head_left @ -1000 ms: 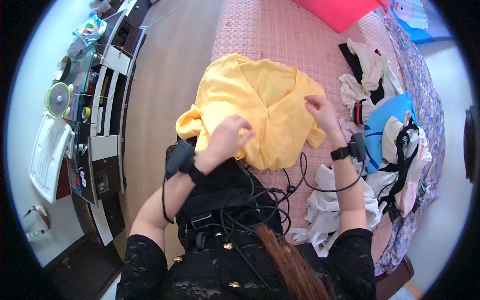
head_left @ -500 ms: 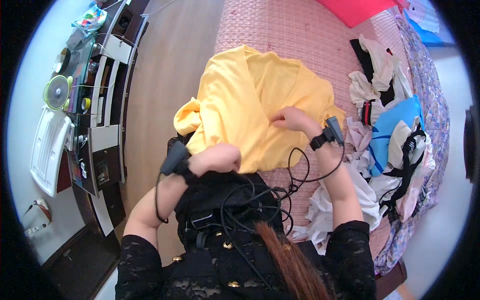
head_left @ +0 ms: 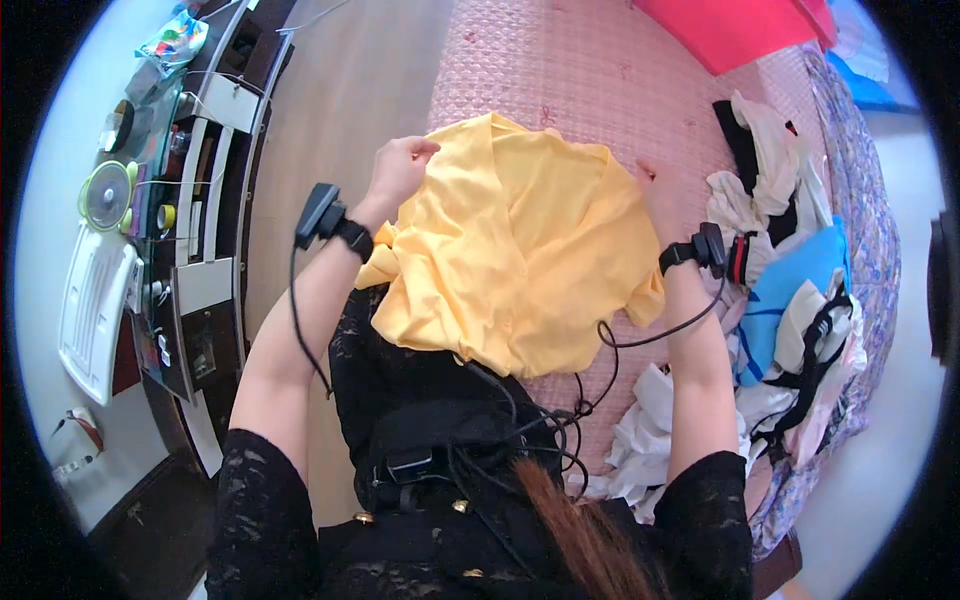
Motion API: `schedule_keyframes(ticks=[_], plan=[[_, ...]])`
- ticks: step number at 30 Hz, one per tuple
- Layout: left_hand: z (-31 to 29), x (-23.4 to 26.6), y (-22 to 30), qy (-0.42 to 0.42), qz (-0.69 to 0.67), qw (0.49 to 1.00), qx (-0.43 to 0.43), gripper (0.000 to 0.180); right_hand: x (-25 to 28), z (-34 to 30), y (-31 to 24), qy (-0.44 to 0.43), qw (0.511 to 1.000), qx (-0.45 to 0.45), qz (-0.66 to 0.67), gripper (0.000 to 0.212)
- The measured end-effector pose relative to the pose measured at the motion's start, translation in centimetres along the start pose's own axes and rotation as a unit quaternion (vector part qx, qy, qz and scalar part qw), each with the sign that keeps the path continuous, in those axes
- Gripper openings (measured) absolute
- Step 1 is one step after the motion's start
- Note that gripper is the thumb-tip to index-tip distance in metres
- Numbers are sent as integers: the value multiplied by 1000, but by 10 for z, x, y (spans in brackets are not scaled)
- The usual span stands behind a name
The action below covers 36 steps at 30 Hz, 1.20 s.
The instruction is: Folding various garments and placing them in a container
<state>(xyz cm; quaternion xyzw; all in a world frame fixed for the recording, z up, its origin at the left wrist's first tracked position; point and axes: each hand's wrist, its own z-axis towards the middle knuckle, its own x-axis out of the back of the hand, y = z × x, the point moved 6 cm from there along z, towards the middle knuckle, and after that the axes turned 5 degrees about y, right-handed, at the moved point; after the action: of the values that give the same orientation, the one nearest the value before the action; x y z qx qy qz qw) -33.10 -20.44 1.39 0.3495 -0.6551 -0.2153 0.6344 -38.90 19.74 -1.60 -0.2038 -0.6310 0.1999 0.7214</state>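
A yellow cardigan (head_left: 470, 240) with a V-shaped neckline lies on the edge of the pink bed, its lower part over my black-clothed lap. One sleeve is bunched at its left side. At the upper left shoulder, my left hand (head_left: 400, 168) has its fingers closed on the cloth edge. My right hand (head_left: 658, 195) is beside the opposite shoulder; it is smeared by motion, and its grip cannot be made out. Each wrist carries a black strapped device with a cable.
Black cables (head_left: 540, 425) loop over my lap. To the right lies a pile of white and black clothes (head_left: 770, 170) with a blue item (head_left: 790, 290). A red item (head_left: 735, 30) sits at the far end of the bed. Shelves (head_left: 205, 280) with a small fan (head_left: 108, 195) line the left wall.
Both hands have moved up and outward, from the cardigan's front and hem to its two shoulders. The cardigan has shifted slightly toward me.
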Motion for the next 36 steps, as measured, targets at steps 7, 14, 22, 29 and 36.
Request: schedule_keyframes(ticks=[7,14,22,29,36], plan=[[55,-44,-16,95,26,994,-57,25,-13,2,-30,-91,989,23,-115,17],[59,-64,-12,-22,156,986,-46,25,-33,11,-12,-203,976,-47,-65,20],[41,24,33,-222,-32,974,-28,20,86,15,-82,-287,925,-77,239,16],[7,178,145,-101,46,960,-255,23,238,-7,-168,-215,962,121,116,24],[-66,304,261,-102,139,931,-320,25,345,-31,-224,-193,967,165,-16,22]])
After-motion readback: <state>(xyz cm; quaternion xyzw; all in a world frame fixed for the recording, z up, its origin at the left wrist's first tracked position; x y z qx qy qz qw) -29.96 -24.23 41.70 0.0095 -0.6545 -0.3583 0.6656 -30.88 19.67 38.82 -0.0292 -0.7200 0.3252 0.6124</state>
